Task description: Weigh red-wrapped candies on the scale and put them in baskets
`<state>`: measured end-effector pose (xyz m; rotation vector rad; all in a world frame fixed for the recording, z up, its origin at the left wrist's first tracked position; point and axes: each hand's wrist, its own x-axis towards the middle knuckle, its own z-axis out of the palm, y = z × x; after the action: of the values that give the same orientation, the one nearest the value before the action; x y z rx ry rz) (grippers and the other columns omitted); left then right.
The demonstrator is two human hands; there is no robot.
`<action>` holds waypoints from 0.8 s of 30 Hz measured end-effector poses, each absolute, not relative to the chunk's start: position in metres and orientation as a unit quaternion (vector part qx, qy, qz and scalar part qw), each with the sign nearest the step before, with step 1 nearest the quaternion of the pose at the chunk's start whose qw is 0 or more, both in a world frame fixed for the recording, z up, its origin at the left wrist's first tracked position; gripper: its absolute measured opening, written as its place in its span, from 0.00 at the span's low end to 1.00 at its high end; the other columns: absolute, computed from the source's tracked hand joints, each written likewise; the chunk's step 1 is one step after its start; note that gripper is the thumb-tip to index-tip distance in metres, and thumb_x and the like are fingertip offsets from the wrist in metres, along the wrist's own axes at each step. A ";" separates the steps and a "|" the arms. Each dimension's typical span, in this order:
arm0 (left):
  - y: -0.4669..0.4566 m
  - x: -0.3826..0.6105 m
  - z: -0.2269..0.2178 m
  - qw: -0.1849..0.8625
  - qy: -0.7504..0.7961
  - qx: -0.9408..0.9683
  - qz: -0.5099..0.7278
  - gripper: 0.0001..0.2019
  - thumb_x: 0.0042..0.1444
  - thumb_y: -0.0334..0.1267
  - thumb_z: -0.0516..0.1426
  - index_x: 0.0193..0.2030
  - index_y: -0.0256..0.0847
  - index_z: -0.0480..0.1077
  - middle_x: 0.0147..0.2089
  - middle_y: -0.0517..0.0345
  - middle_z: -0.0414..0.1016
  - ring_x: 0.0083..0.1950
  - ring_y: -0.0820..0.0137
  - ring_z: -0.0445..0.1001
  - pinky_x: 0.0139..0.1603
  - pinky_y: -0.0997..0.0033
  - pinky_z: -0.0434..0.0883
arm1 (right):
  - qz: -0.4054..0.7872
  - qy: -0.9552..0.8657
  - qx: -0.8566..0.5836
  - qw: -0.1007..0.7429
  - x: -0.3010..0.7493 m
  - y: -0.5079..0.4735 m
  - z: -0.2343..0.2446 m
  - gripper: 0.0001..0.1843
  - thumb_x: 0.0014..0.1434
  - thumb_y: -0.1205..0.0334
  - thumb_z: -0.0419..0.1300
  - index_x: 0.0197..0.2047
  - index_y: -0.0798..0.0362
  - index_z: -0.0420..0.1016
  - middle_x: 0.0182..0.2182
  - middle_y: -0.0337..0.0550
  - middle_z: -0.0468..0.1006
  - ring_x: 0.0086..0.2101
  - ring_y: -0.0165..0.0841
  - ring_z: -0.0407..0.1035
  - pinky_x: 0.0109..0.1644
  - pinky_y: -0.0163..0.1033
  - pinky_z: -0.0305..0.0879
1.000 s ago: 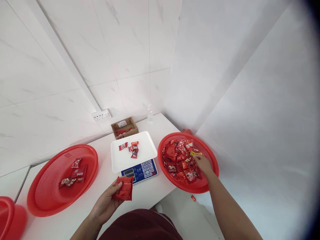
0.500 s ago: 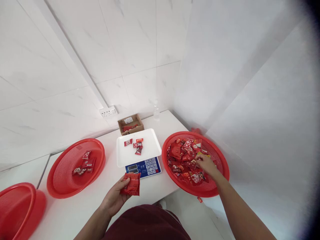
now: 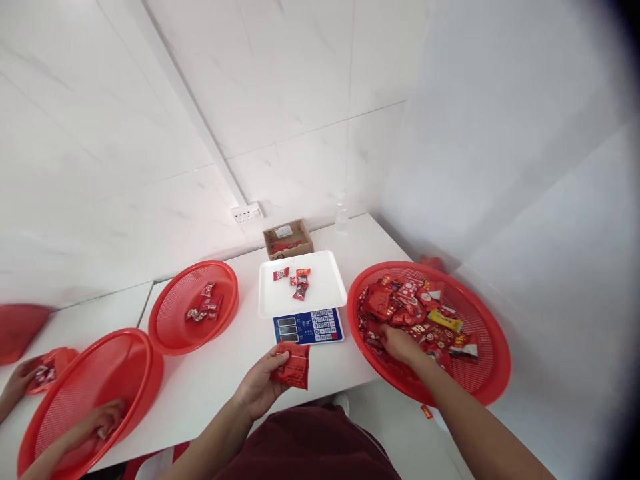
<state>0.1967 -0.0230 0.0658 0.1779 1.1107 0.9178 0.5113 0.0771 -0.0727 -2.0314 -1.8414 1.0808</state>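
The left hand (image 3: 257, 390) pinches a red pouch (image 3: 293, 365) over the table (image 3: 215, 380), just in front of the scale (image 3: 307, 327). The right hand (image 3: 397, 343) digs among the sweets (image 3: 400, 307) in the right basket (image 3: 493, 380); whether its fingers hold one cannot be told. Farther off stands a box (image 3: 287, 239).

No readable text anywhere: keypad figures on the scale (image 3: 309, 327), print on the red packets (image 3: 415, 307) and the box label (image 3: 283, 231) too small, blurred.
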 end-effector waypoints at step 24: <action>-0.042 0.109 0.054 0.743 0.480 0.046 0.463 0.15 0.50 0.33 0.63 0.45 0.36 0.69 0.41 0.53 0.74 0.36 0.72 0.72 0.40 0.72 0.67 | 0.638 -0.313 -0.597 0.371 0.325 0.132 -0.024 0.21 0.49 0.67 0.58 0.49 0.49 0.69 0.41 0.44 0.75 0.31 0.29 0.73 0.34 0.33 0.72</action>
<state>0.1091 -0.0422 0.0539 0.1007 1.0515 1.0152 0.3249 0.1323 -0.0239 -1.5319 -0.8021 1.6362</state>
